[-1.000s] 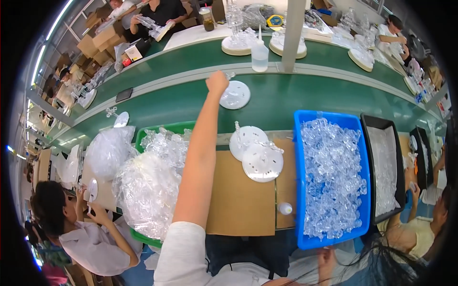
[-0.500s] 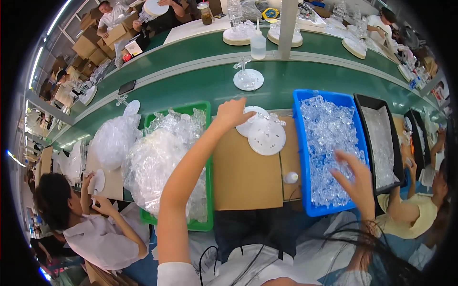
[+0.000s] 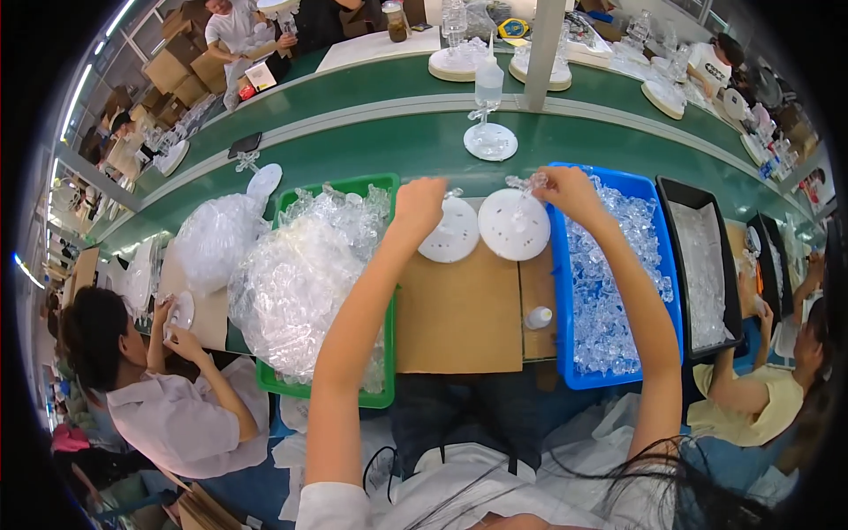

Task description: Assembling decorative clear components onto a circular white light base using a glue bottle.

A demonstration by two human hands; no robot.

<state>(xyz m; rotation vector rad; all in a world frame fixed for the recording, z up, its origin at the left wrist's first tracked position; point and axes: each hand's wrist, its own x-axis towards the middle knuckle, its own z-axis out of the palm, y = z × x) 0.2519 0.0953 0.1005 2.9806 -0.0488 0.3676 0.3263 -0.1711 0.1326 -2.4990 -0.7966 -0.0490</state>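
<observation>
Two round white discs with small holes rest side by side. My left hand (image 3: 420, 210) is at the upper left edge of the left disc (image 3: 449, 234), its fingers curled and slightly blurred; what they grip is hidden. At the far edge of the right disc (image 3: 514, 228), my right hand (image 3: 570, 192) pinches a clear plastic piece (image 3: 533, 182) that stands on it. Beneath the discs lies a brown cardboard sheet (image 3: 459, 327).
A green crate (image 3: 391, 353) with bagged clear parts stands left. A blue crate (image 3: 565, 353) of clear parts and a black tray (image 3: 735, 309) stand right. A small white bottle (image 3: 538, 318) is on the cardboard; another disc (image 3: 491, 142) sits beyond. Co-workers sit either side.
My right hand has moved from over the blue crate to the right disc. The discs, overlapping before, now lie side by side; my left hand has closed beside the left one.
</observation>
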